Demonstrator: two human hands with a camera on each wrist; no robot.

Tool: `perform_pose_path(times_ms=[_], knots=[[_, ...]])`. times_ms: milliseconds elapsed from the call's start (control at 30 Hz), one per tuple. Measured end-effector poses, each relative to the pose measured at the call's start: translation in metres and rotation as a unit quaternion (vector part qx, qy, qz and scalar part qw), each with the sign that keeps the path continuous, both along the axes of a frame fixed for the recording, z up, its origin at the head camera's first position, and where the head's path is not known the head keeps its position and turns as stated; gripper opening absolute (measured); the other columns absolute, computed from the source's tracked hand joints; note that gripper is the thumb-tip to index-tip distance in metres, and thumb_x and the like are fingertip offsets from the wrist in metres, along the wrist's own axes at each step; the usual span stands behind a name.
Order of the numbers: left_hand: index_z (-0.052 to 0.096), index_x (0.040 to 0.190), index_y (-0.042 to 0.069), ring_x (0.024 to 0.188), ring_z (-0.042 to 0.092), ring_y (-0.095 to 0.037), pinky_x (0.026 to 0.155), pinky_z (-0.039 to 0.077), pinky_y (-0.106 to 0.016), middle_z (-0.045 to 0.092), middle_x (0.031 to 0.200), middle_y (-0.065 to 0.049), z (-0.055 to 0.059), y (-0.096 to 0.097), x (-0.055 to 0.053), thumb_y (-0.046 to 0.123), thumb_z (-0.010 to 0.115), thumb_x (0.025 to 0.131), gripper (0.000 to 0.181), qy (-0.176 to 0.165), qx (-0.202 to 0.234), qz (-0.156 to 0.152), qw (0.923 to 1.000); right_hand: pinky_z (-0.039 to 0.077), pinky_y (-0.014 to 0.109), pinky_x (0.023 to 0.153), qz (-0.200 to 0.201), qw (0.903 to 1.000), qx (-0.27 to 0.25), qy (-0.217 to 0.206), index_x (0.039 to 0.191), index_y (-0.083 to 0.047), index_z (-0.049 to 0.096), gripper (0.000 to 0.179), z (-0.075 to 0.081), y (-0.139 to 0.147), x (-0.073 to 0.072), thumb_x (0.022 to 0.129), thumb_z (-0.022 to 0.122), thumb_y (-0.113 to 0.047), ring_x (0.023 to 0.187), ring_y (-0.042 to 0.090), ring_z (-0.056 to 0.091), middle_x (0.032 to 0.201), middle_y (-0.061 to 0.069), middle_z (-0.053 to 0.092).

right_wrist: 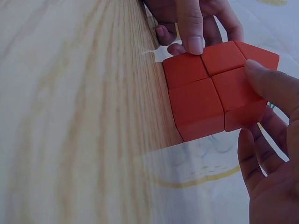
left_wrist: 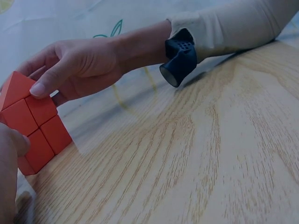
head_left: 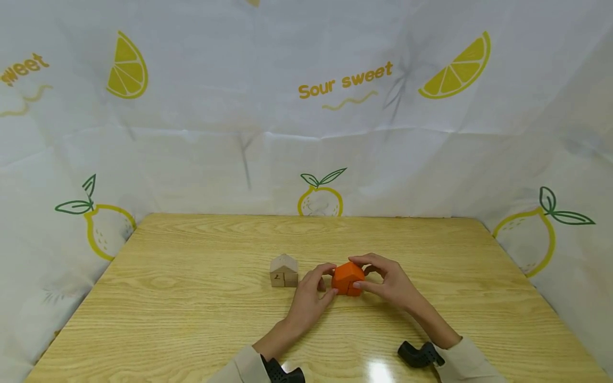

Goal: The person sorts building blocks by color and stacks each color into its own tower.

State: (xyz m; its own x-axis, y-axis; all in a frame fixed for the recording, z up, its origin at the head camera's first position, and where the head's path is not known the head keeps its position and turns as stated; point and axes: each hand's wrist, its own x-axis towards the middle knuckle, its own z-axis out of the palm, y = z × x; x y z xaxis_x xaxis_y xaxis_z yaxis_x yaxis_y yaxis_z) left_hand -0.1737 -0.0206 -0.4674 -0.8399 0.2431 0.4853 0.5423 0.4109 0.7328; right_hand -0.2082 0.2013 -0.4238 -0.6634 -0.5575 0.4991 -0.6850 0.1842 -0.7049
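Note:
A small house of orange blocks [head_left: 348, 273] stands upright on the wooden table between both hands. Cubes with seams between them form its body, under a peaked roof block. My left hand [head_left: 308, 304] grips its left side low down, the thumb [right_wrist: 195, 43] on the front face. From the right, my right hand [head_left: 392, 284] holds the upper part, thumb [left_wrist: 41, 88] in front and fingers behind. Those fingers are partly hidden by the blocks. Left of the orange house, a bare-wood block house [head_left: 283, 271] with a dark mark on its front stands apart, near the left hand.
The wood-grain table [head_left: 191, 298] reaches back to a white cloth backdrop [head_left: 210, 165] printed with lemons and lettering. Black wrist mounts [head_left: 416, 355] sit on both forearms, by the pale sleeves [head_left: 469, 364], near the table's front.

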Motion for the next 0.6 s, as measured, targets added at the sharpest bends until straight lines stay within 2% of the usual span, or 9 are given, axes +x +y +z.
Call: perform_pose_path(times_ms=[167,367,500,600], knots=[[0.05,0.132,0.008,0.077,0.051,-0.018,0.068,0.045,-0.024,0.059,0.117,-0.004,0.001,0.0,0.0,0.006,0.073,0.085,0.053,-0.001,0.004,-0.005,1.0,0.052,0.038,0.075,-0.02,0.9997,0.013,-0.004,0.13,-0.006,0.057,0.058,-0.007,0.003,-0.003,0.077,0.077,0.003,0.1,0.017,0.056,0.121,0.017,0.057],[0.043,0.134,0.002,0.079,0.049,-0.019,0.068,0.043,-0.024,0.052,0.118,-0.013,-0.001,0.0,0.003,0.008,0.075,0.083,0.061,0.044,-0.019,0.013,0.9988,0.047,0.035,0.083,-0.052,0.9986,0.01,0.0,0.137,-0.009,0.05,0.06,-0.009,0.004,0.004,0.083,0.073,0.0,0.107,0.025,0.052,0.127,0.018,0.052],[0.039,0.136,0.002,0.081,0.047,-0.019,0.066,0.04,-0.022,0.047,0.121,-0.015,-0.003,0.004,0.013,0.008,0.076,0.083,0.065,0.051,-0.02,0.02,0.9983,0.043,0.032,0.087,-0.087,0.9956,-0.034,-0.01,0.138,-0.005,0.048,0.053,-0.013,0.008,0.015,0.088,0.062,0.006,0.111,0.029,0.048,0.131,0.016,0.049],[0.038,0.137,0.002,0.084,0.045,-0.018,0.067,0.04,-0.021,0.044,0.124,-0.015,-0.006,0.008,0.027,0.008,0.076,0.083,0.066,0.041,-0.003,0.016,0.999,0.041,0.026,0.088,-0.12,0.9898,-0.074,-0.021,0.137,0.0,0.046,0.047,-0.022,0.011,0.025,0.091,0.053,0.009,0.111,0.027,0.047,0.133,0.017,0.045]])
